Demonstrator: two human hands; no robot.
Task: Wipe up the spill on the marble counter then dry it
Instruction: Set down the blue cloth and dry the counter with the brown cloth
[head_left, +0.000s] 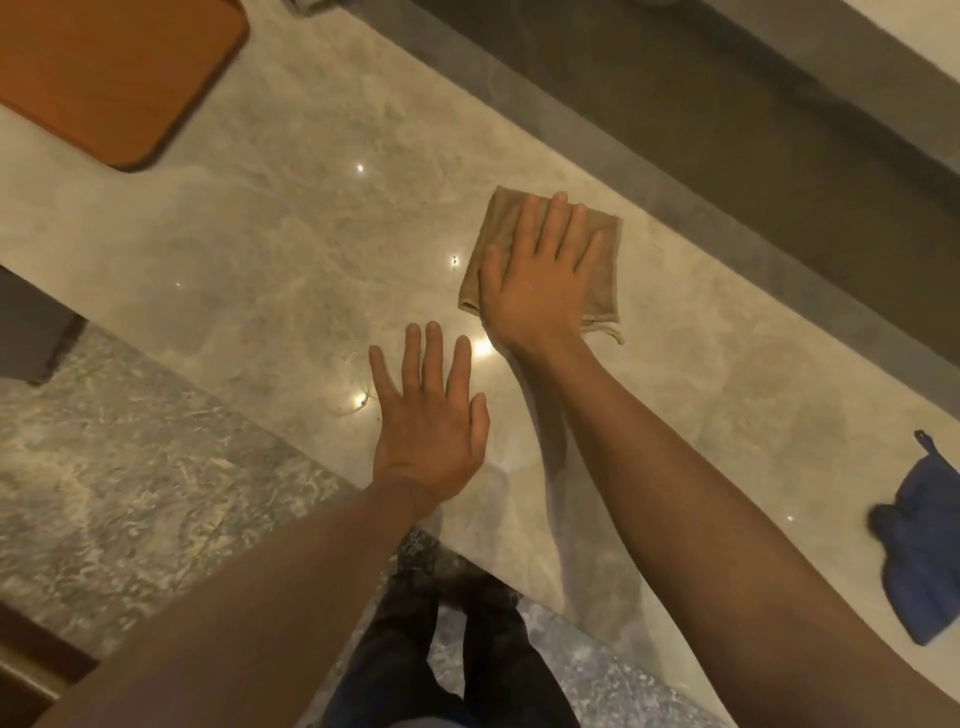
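A folded tan cloth (605, 270) lies flat on the marble counter (291, 244), right of centre. My right hand (540, 275) presses down on it with the palm flat and the fingers spread; the hand covers most of the cloth. My left hand (428, 415) rests flat on the bare counter near its front edge, fingers apart, holding nothing. Between the two hands bright light spots glint on the stone, and a thin wet outline (358, 402) shows beside the left hand's fingers.
A crumpled blue cloth (919, 561) lies at the counter's right edge. An orange-brown board (114, 73) sits at the far left corner. A dark raised ledge (701, 130) runs along the back. Below the front edge are speckled floor and my legs.
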